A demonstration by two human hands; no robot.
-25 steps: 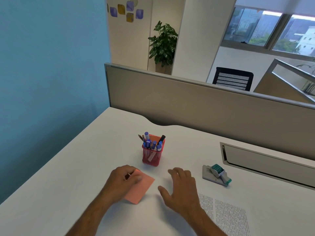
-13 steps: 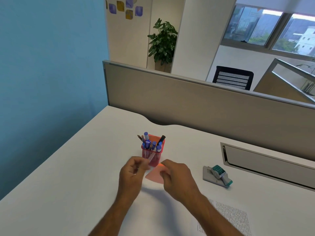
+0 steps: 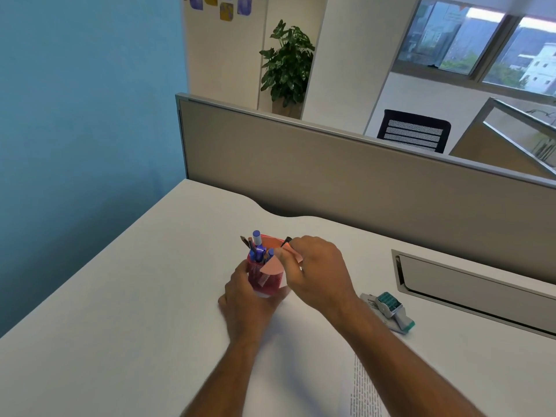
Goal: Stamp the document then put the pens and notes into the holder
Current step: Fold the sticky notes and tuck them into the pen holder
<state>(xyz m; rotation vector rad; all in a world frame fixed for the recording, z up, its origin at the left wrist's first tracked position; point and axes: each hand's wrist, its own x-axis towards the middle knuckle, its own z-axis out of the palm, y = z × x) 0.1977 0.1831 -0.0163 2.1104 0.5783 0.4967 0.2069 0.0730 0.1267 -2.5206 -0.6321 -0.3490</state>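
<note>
A red mesh holder [image 3: 264,279] stands on the white desk [image 3: 135,311] with several blue and dark pens [image 3: 257,245] sticking out of it. My left hand [image 3: 246,305] is wrapped around the holder's near left side. My right hand [image 3: 316,272] pinches pink sticky notes [image 3: 272,266] at the holder's rim, bent and partly inside. The printed document [image 3: 364,386] lies at the lower right, partly under my right forearm. A teal roller stamp [image 3: 391,310] rests on a small pad to the right.
A grey partition [image 3: 331,176] runs along the desk's far edge. A grey cable tray lid [image 3: 469,284] is set into the desk at the right. A blue wall [image 3: 84,115] is on the left.
Both hands lifted the pink notes off the desk and moved forward to the holder. My left hand let go of the notes and took hold of the holder; my right hand carries the notes to its rim.
</note>
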